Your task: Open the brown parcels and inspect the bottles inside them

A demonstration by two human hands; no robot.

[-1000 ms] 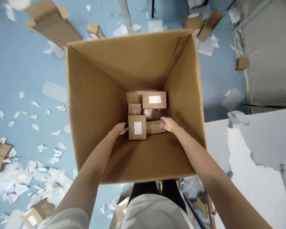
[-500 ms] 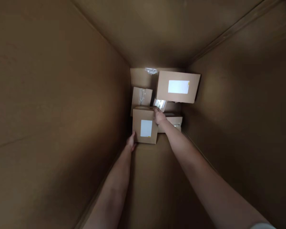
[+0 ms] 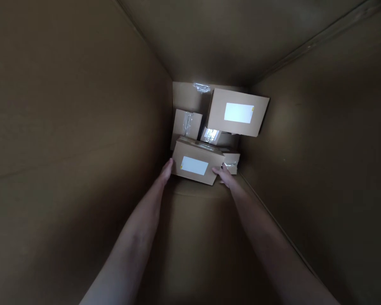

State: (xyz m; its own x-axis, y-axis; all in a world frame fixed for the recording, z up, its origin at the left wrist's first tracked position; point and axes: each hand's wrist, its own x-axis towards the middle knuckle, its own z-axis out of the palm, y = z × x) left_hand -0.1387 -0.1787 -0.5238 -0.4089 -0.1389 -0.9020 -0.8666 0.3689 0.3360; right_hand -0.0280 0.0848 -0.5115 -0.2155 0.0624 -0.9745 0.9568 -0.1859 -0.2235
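Observation:
Deep inside a large cardboard container, a brown box (image 3: pixel 209 169) with a white label on its upper face is between my two hands, slightly tilted. My left hand (image 3: pixel 167 170) grips its left end, with the thumb at the edge. At its right end my right hand (image 3: pixel 225 174) holds on, thumb on the labelled face and the other fingers partly hidden by the box. Behind it lie a taped box (image 3: pixel 178 126) on the left and a small box with a shiny label (image 3: pixel 210 135).
A larger labelled box (image 3: pixel 216 116) sits at the back right. Another taped box (image 3: pixel 234 159) is partly hidden near my right hand. Tall cardboard walls (image 3: pixel 82 106) rise closely on all sides. Clear tape (image 3: pixel 202 87) marks the container's floor at the far end.
The held box has turned from upright to lengthwise across. My right hand has moved from its top edge down to its right end, and my left hand has shifted slightly up and left.

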